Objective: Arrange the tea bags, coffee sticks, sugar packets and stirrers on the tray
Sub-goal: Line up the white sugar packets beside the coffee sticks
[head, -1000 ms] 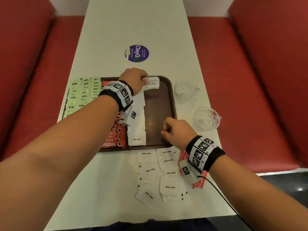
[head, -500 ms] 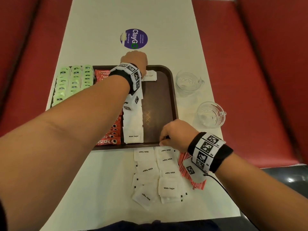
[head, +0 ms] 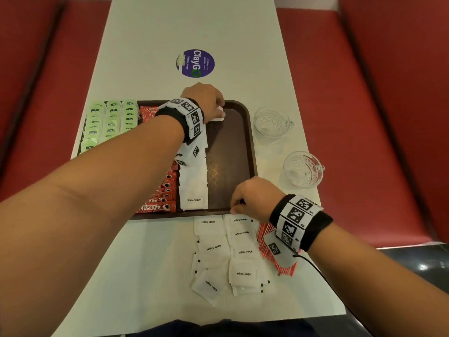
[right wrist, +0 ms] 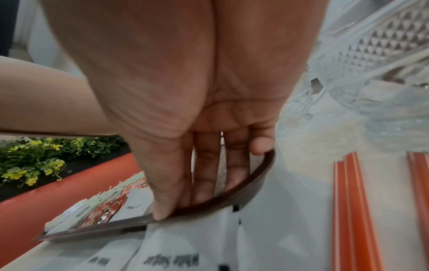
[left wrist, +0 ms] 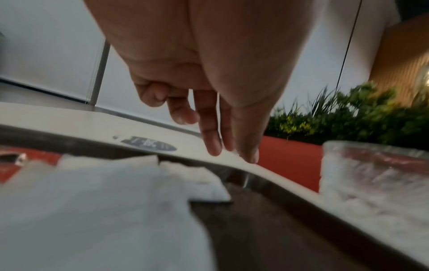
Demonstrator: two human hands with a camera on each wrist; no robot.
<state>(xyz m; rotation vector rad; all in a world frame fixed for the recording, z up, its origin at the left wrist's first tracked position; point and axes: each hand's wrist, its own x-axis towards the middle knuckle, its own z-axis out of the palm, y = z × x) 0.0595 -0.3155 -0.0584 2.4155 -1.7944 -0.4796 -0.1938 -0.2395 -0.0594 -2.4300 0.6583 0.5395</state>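
Note:
A brown tray (head: 252, 152) holds green tea bags (head: 109, 122) on the left, red coffee sticks (head: 158, 207) and a column of white sugar packets (head: 194, 188). My left hand (head: 220, 105) reaches to the tray's far end. Its straight fingertips (left wrist: 214, 148) come down by the far rim, just past the top sugar packet (left wrist: 202, 185), which lies flat. My right hand (head: 234, 207) pinches the tray's near rim (right wrist: 243, 187) at the right corner, thumb outside and fingers inside. Several loose sugar packets (head: 243, 273) and red stirrers (right wrist: 350, 210) lie on the table nearby.
Two glass cups (head: 272, 122) (head: 303, 171) stand right of the tray. A purple round sticker (head: 198, 63) marks the white table beyond it. Red bench seats flank the table. The tray's right strip (head: 226, 147) is bare.
The left hand carried a sugar packet left to the head of the sugar column and laid it on the tray. The right hand slid down onto the tray's near rim.

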